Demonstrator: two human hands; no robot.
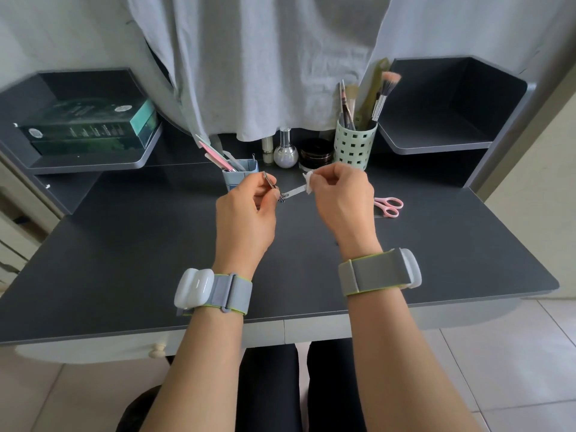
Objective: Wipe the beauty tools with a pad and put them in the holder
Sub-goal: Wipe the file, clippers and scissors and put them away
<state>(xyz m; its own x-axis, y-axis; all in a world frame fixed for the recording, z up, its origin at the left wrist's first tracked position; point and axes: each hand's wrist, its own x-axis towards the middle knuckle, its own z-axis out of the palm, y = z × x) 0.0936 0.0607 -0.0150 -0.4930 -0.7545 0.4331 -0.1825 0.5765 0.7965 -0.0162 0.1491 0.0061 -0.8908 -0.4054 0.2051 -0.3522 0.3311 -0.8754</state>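
Nail clipper [282,194] in left grip [246,210], pad [309,182] in right grip [341,194], files in blue holder [241,176]

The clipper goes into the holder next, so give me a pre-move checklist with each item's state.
1. Left hand grips the nail clipper: ok.
2. Right hand pinches the pad on the clipper's swung-out arm: ok.
3. Clipper wiped all over: cannot tell.
4. Clipper arm folded shut: not ok.
5. Blue holder upright behind the left hand: ok.
6. Free room in it beside the nail files: cannot tell.

Both hands [246,210] [343,198] wipe nail clippers [282,193] with a pad [308,182].
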